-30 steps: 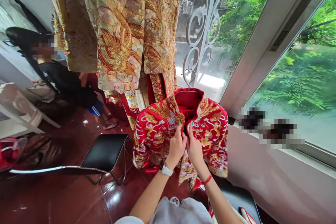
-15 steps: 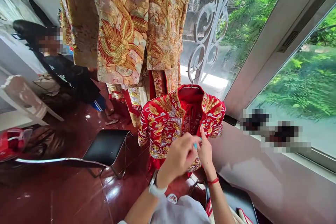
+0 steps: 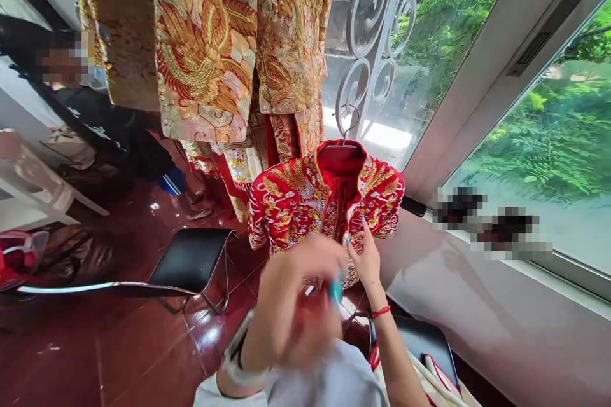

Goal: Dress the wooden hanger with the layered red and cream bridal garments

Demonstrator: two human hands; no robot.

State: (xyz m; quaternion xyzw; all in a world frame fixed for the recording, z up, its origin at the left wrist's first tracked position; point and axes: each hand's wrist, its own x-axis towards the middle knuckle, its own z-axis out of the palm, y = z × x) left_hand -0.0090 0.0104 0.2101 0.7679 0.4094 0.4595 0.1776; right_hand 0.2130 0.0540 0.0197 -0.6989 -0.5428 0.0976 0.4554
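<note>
At the far left a second person [image 3: 109, 133] in dark clothing sits low against the wall, well apart from the work. The dark red glossy floor [image 3: 119, 356] runs from there across the lower part of the view. A black stool [image 3: 191, 259] on a chrome frame stands on it, left of centre. Above the stool, gold robes [image 3: 205, 44] with heavy embroidery hang from the top of the view, their hems ending just above the lower garment. The left hand [image 3: 296, 305] is raised close to the camera and blurred. Its fingers look curled inward, but whether they grip anything cannot be told. A pale wristwatch [image 3: 233, 359] sits on that wrist. Behind the hand, the red jacket [image 3: 291, 203], embroidered in gold, hangs on a hanger [image 3: 350, 124]. It sits below the gold robes, right of the stool, clear of the floor and in front of the glass. The support that carries the hanger hook cannot be made out. The jacket's front is parted at the collar, showing red lining. The right hand [image 3: 366, 259] is spread, fingers apart and pointing upward, fingertips against the lower front of the jacket. It grips nothing. A red cord [image 3: 380, 312] circles that wrist. A white scroll grille [image 3: 370, 19] stands behind the jacket. To the right, the window [image 3: 548, 127] shows green foliage above a pale sill [image 3: 548, 280]. A black seat [image 3: 420, 337] lies at the lower right, beneath the right forearm.
</note>
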